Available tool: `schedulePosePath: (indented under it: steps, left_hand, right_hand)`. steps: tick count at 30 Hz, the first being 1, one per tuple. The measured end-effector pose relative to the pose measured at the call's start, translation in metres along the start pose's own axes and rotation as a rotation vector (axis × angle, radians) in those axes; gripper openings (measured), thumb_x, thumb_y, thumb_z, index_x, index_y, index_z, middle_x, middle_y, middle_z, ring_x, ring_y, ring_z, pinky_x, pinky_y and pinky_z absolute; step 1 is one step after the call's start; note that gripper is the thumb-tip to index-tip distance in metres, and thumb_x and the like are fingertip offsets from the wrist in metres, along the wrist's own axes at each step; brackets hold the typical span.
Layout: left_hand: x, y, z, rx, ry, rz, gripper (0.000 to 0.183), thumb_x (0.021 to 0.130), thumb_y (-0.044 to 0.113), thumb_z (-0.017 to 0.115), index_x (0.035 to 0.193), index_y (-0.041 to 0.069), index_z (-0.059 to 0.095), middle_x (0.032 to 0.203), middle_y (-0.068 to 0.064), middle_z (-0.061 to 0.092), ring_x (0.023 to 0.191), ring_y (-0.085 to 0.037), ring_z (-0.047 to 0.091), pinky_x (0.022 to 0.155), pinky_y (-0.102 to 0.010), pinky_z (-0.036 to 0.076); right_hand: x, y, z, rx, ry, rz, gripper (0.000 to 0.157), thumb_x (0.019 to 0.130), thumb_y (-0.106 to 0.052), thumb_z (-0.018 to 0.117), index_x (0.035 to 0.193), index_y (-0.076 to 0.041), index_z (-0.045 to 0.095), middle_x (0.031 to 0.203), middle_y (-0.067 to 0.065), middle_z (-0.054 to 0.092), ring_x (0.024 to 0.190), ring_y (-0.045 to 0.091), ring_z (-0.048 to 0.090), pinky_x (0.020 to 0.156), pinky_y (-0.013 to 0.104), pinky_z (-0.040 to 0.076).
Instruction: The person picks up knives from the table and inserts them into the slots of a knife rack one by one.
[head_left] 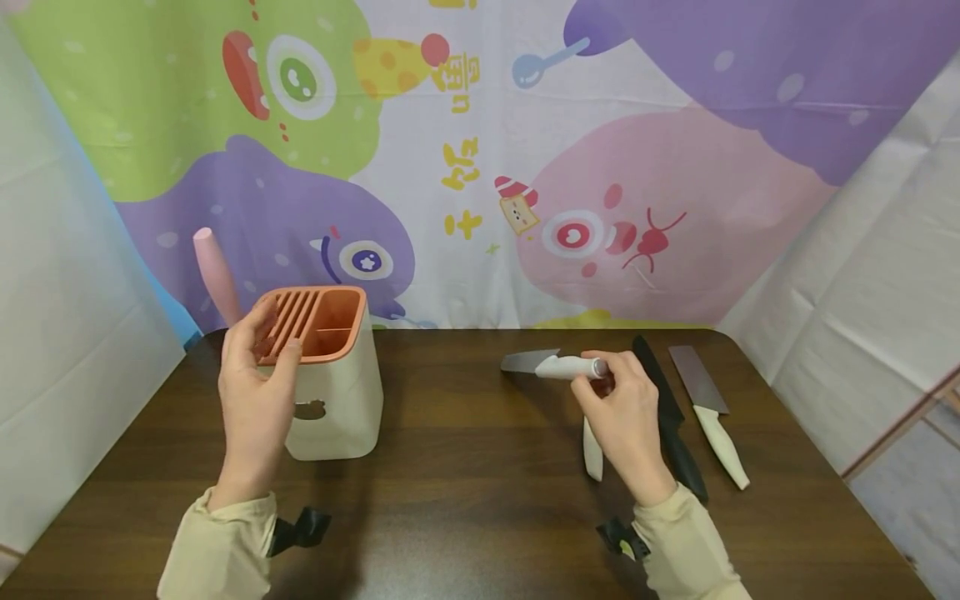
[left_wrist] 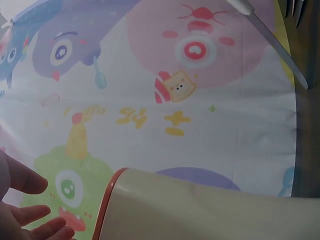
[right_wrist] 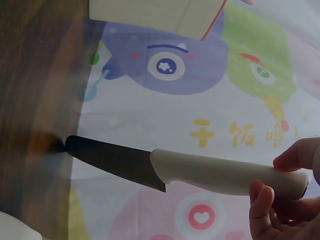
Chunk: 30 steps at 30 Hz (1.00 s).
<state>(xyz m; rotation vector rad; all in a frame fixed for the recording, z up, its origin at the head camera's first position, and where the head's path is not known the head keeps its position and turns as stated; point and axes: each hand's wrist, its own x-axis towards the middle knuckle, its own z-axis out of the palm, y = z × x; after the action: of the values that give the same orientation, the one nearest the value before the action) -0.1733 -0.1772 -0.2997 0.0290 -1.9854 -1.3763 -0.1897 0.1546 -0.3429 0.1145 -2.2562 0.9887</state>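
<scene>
My right hand (head_left: 618, 408) pinches a small knife (head_left: 572, 367) by the end of its white handle. The blade points left, over the far part of the table, as the right wrist view also shows. My left hand (head_left: 258, 387) is at the cream knife block (head_left: 341, 417) with the orange slotted top, thumb and fingers spread at its near left corner and nothing between them. Behind those fingers a pink handle (head_left: 215, 275) slants up at the block's left side, its lower end hidden.
Below my right hand lies another cream handle (head_left: 592, 450), partly covered. To its right are a black knife (head_left: 678, 458) and a white-handled cleaver (head_left: 720, 446) on the dark wooden table (head_left: 465, 500). A cartoon-print cloth (head_left: 480, 283) hangs behind the table.
</scene>
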Motion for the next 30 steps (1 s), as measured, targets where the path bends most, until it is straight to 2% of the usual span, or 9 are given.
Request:
schedulePosePath:
  steps: [7, 11, 15, 21, 26, 30]
  left_hand:
    - [-0.004, 0.004, 0.005, -0.006, -0.058, 0.005, 0.044, 0.088, 0.007, 0.055, 0.132, 0.012, 0.047, 0.129, -0.004, 0.048, 0.119, -0.02, 0.046, 0.086, -0.02, 0.039]
    - [-0.006, 0.007, 0.01, -0.036, -0.092, 0.032, 0.043, 0.089, 0.006, 0.054, 0.131, 0.01, 0.047, 0.129, -0.006, 0.048, 0.118, -0.02, 0.046, 0.085, -0.021, 0.038]
    - [-0.01, 0.009, 0.016, -0.045, -0.108, 0.076, 0.042, 0.089, 0.004, 0.053, 0.13, 0.012, 0.049, 0.126, -0.005, 0.049, 0.111, -0.012, 0.047, 0.081, -0.021, 0.039]
    - [-0.014, 0.01, 0.023, -0.019, -0.111, 0.132, 0.041, 0.088, 0.003, 0.054, 0.128, 0.013, 0.052, 0.124, -0.005, 0.051, 0.101, -0.004, 0.045, 0.077, -0.023, 0.04]
    - [-0.017, 0.01, 0.029, -0.042, -0.12, 0.15, 0.04, 0.087, -0.001, 0.055, 0.126, 0.01, 0.053, 0.123, -0.009, 0.051, 0.101, -0.011, 0.047, 0.083, -0.027, 0.039]
    - [-0.019, 0.009, 0.035, -0.039, -0.139, 0.177, 0.04, 0.086, -0.001, 0.055, 0.125, 0.007, 0.053, 0.123, -0.009, 0.05, 0.106, -0.021, 0.048, 0.087, -0.029, 0.04]
  right_hand:
    - [0.003, -0.002, 0.002, 0.034, 0.048, -0.023, 0.021, 0.075, -0.009, 0.065, 0.096, -0.005, 0.067, 0.082, 0.004, 0.056, 0.065, 0.01, 0.051, 0.055, 0.015, 0.041]
    - [0.004, -0.003, 0.002, 0.052, 0.068, -0.048, 0.021, 0.076, -0.009, 0.066, 0.096, -0.003, 0.066, 0.083, 0.005, 0.056, 0.066, 0.011, 0.052, 0.055, 0.013, 0.04]
    - [0.006, -0.004, 0.003, 0.065, 0.073, -0.069, 0.021, 0.078, -0.009, 0.066, 0.098, -0.003, 0.066, 0.085, 0.005, 0.056, 0.066, 0.011, 0.053, 0.056, 0.012, 0.041]
    - [0.003, -0.007, 0.004, 0.106, 0.067, -0.082, 0.023, 0.079, -0.008, 0.066, 0.102, -0.003, 0.065, 0.089, 0.005, 0.056, 0.07, 0.013, 0.056, 0.058, 0.019, 0.047]
    - [0.003, -0.011, 0.006, 0.136, 0.085, -0.121, 0.024, 0.079, -0.008, 0.067, 0.103, -0.001, 0.064, 0.09, 0.008, 0.057, 0.07, 0.014, 0.056, 0.06, 0.008, 0.041]
    - [0.004, -0.014, 0.007, 0.14, 0.096, -0.152, 0.024, 0.079, -0.008, 0.067, 0.103, -0.001, 0.064, 0.091, 0.008, 0.058, 0.071, 0.015, 0.056, 0.061, 0.007, 0.039]
